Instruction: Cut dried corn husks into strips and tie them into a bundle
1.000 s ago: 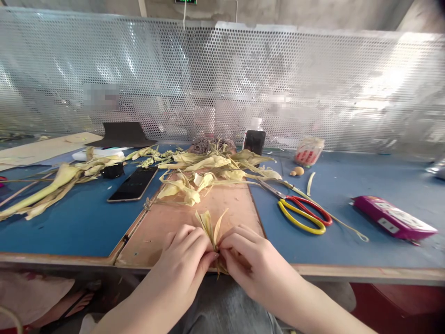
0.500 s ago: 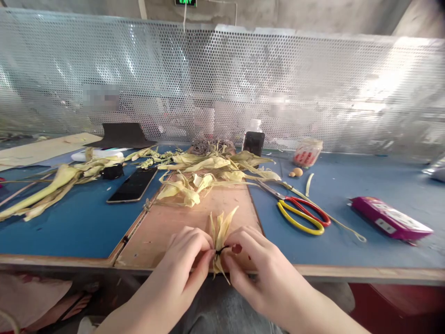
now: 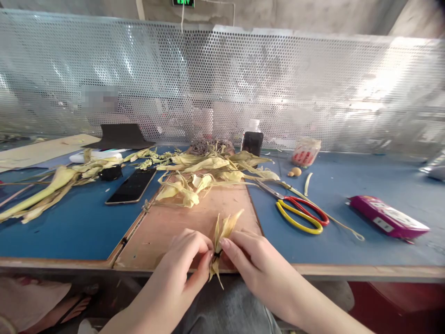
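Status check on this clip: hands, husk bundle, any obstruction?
Left hand and right hand both pinching the small husk bundle at its dark tie. Bundle upright over the wooden board edge. Scissors lie apart, right; nothing obstructing.

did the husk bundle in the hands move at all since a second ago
Yes. The husk bundle has shifted right along the wooden board, its tips now fanning toward the scissors. Both hands pinch it at the dark tie.
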`<state>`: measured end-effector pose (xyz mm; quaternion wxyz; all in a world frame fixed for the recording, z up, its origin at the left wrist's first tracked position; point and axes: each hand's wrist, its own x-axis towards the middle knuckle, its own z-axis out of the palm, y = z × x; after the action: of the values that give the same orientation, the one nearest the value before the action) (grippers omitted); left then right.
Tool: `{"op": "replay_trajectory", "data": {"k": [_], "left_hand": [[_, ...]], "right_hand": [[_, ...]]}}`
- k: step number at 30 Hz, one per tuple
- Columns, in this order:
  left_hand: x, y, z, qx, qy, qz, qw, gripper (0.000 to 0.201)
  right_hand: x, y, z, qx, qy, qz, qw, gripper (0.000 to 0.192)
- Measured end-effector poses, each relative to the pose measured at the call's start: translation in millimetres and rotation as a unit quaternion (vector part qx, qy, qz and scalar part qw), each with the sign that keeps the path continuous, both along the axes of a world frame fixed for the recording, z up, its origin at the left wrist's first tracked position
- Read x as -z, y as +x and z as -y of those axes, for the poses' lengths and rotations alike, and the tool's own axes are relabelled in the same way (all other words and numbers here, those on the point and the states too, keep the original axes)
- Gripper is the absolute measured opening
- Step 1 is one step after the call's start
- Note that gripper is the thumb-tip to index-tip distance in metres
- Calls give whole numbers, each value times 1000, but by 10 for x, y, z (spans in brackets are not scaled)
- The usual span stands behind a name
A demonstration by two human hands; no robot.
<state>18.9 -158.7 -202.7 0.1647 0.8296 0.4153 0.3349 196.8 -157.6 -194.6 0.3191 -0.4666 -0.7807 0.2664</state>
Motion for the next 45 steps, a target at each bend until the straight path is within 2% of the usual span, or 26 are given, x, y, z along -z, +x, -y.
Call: {"op": "replay_trajectory", "data": {"k": [7,13,21,27,30,32,34,37,41,43,45], "left_hand": [[25,6,25,10,23,-3,1000,16],[25,7,33,21,37,6,999,16],[21,3,51,50,68,7,996,18],[36,12,76,51,95,7,994,20],[34,2,71,36,89,28,995,19],[21,-8,63,26,79,41,996,18],[5,-14,57,24,72,48,996,17],[-5,-6,55,30,72,48,996,17],[13,10,63,42,79,52,995,18],[18,9,67,47,82,54,994,19],[13,3,69,49,84,55,994,18]], "right_hand": [[-36,-40,10,11,-77,-25,997,35],[-34,-27,30,-8,-130,-78,988,32],[-105,-7,14,6,-181,-78,980,44],[-87,-8,-27,13,-170,-86,982,39],[-71,20,1,25,-122,-127,984,32],[-59,56,23,12,-79,-163,983,19],[-47,97,32,-13,-67,-187,980,16],[-34,134,9,-49,-126,-217,967,21],[-35,118,-41,-73,-232,-282,928,27],[-44,107,-55,-62,-234,-287,927,27],[-55,106,-61,-52,-215,-271,937,26]]}}
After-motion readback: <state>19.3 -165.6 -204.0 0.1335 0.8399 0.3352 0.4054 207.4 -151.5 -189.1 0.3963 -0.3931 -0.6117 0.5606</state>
